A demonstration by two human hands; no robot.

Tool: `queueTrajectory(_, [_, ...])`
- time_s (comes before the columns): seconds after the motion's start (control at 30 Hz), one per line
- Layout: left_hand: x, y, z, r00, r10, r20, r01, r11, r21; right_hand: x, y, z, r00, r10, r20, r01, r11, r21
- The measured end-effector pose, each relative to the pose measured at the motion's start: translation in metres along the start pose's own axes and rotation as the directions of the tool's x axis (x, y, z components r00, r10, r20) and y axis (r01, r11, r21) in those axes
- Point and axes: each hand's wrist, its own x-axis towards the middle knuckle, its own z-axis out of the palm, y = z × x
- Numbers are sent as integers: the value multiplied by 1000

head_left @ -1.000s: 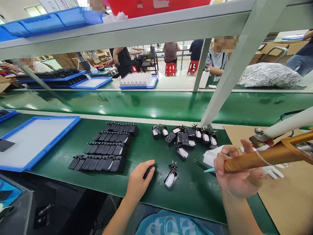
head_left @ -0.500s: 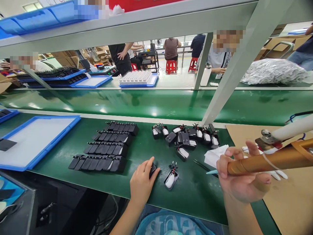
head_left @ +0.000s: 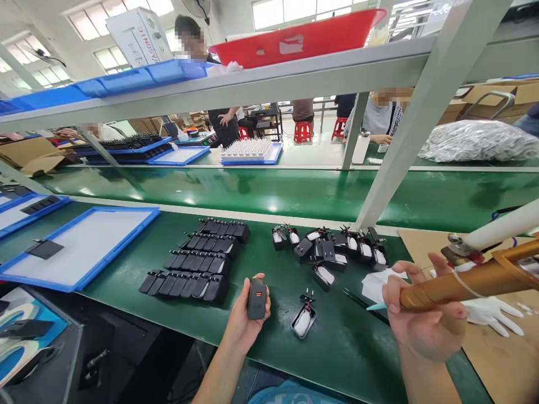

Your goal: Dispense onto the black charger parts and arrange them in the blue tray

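My left hand [head_left: 241, 321] is closed around a small black plastic casing [head_left: 257, 300], its face with a small orange-lit slot turned up. In my right hand [head_left: 423, 331] is a bronze-coloured glue dispensing gun [head_left: 442, 292] with a tapered blue tip [head_left: 376, 307] pointing left. Between the hands lies an open black casing [head_left: 303, 324] with a white insert, wires and two prongs. Farther back are several similar open casings [head_left: 324, 276] in a loose group. Black tweezers [head_left: 365, 306] and a white tissue [head_left: 377, 285] lie by the dispensing gun's tip.
Rows of closed black casings [head_left: 183, 285] stand left of my left hand. A blue-rimmed white tray [head_left: 105, 247] lies farther left. A slanted metal post [head_left: 404, 134] rises behind the open casings. A white glove [head_left: 494, 311] lies on cardboard [head_left: 503, 359] at right. Co-workers sit beyond the green belt [head_left: 236, 185].
My left hand has lifted the black casing off the table and turned so its face shows. My right hand still holds the dispensing gun. The camera view has tilted up and shifted left.
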Motion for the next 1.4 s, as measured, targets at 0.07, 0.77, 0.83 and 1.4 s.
queueTrajectory(0.07, [-3,0,6,996,-43,76,53,991,-124,1,2,-2,1000,12,-22,-12,1000,-12])
queueTrajectory(0.77, [23,37,-18,888,421,184,-344,343,874,-1,7,-9,988,97,-122,-97,995,3])
queueTrajectory(0.83, [40,46,-16,821,491,292,-253,-145,956,-1,7,-10,989,98,-113,-96,995,16])
queueTrajectory(1.4, [37,60,25,780,459,425,-169,-499,850,-1,5,-2,991,101,-83,-97,994,51])
